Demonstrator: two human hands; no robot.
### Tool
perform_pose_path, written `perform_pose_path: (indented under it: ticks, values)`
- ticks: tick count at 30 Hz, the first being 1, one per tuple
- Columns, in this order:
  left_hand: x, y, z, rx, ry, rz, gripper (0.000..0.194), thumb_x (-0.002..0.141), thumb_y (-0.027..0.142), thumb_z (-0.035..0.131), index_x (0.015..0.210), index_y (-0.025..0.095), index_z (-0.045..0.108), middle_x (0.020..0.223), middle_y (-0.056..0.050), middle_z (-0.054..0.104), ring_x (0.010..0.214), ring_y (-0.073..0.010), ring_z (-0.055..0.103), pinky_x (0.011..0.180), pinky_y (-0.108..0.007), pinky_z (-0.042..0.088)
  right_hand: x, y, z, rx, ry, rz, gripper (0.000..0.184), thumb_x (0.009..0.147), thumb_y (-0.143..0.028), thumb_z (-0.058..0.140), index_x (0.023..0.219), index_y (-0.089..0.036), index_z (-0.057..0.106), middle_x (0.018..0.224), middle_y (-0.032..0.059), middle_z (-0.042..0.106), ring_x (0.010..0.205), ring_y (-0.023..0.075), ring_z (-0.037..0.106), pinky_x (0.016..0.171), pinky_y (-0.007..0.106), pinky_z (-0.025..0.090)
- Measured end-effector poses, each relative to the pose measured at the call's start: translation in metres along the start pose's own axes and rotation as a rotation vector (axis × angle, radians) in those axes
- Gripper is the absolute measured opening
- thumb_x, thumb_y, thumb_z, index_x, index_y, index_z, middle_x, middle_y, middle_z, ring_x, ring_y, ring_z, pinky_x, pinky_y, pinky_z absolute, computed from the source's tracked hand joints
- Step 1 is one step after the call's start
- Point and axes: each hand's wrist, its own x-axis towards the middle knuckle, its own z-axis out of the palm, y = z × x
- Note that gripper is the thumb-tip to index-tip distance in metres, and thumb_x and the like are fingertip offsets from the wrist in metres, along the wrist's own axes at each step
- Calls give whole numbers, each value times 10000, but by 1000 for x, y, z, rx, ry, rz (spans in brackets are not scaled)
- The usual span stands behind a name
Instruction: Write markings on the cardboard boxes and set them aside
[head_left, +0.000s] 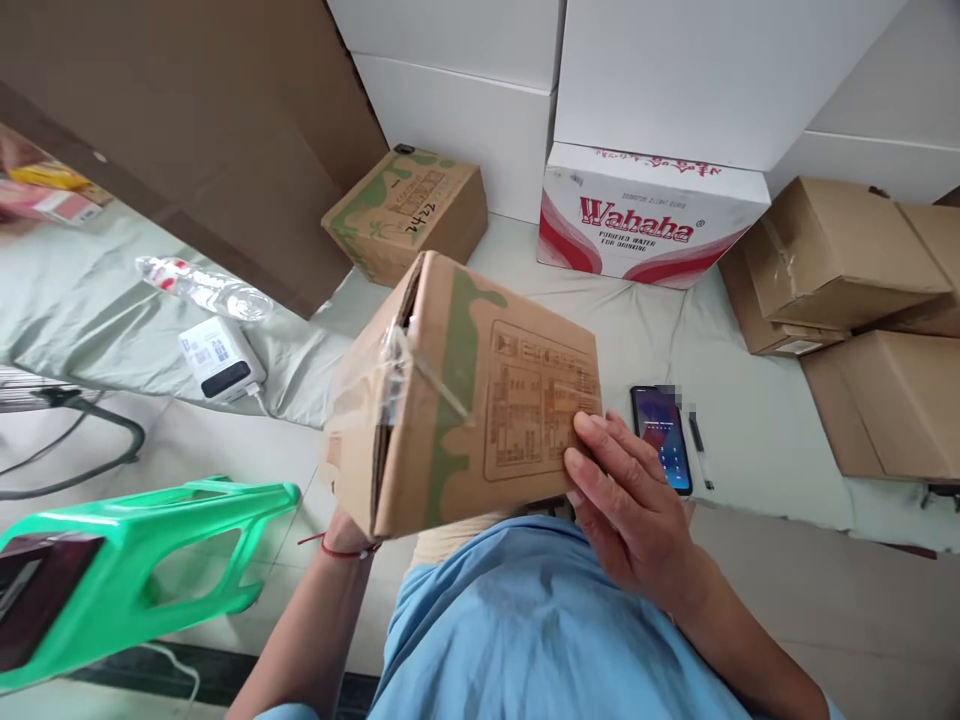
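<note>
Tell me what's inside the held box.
The box shows a narrow gap under clear tape, with darkness and pale patches, perhaps contents or tape glare. Cardboard hides the rest, so I cannot tell.

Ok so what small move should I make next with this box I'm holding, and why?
I'd probably lower the box onto the cloth: it's held tilted, its taped seam gapes, and your right hand rests fingers against the printed side.

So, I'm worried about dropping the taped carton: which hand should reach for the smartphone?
Probably the right hand: it's nearer the smartphone, while the left hand, mostly hidden behind the taped carton, seems to support it.
</note>
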Motion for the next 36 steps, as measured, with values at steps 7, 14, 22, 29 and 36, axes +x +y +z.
perform_pose_path:
  ticks: [7, 14, 22, 29, 36]
  values:
    - [-2, 22, 20, -195, 38, 44, 643, 616, 626, 952, 1185, 346, 846, 1240, -63, 843, 1431, -410, 650, 1243, -594, 524, -2, 11, -8, -16, -20, 75, 873, 1025, -97, 637, 1775, -384, 293, 1771, 26, 464, 1599, 252, 534, 1333, 541, 474]
    - [-8, 30, 25, -206, 29, 109, 659, 799, 907, 693, 956, 297, 886, 1093, -100, 861, 1459, -408, 623, 1264, -596, 474, -11, 26, -8, 31, 7, 331, 828, 1059, -282, 654, 1779, -419, 269, 1746, 64, 500, 1605, 338, 495, 1311, 632, 453]
    - [-5, 36, 31, -78, -76, 136, 844, 845, 987, 544, 1004, 246, 915, 1155, -122, 864, 1336, -442, 709, 1305, -621, 402, -29, 58, 5, 216, -6, 652, 877, 1002, -544, 730, 1762, -358, 335, 1721, 95, 529, 1602, 354, 499, 1313, 632, 457]
    - [12, 14, 46, -301, -107, 14, 783, 918, 884, 595, 1243, 207, 818, 1238, -153, 840, 1167, -339, 788, 1164, -541, 535, -31, 78, 21, 537, 268, 824, 662, 975, -394, 683, 1621, -337, 551, 1685, 81, 575, 1587, 292, 521, 1342, 575, 404]
    - [18, -4, 54, -140, -149, 69, 595, 990, 707, 660, 1306, 234, 834, 1530, -113, 718, 1531, -358, 583, 1322, -517, 407, -32, 98, 35, 515, 173, 1036, 599, 788, -456, 821, 1356, -290, 730, 1429, 91, 764, 1422, 315, 642, 1280, 573, 445]
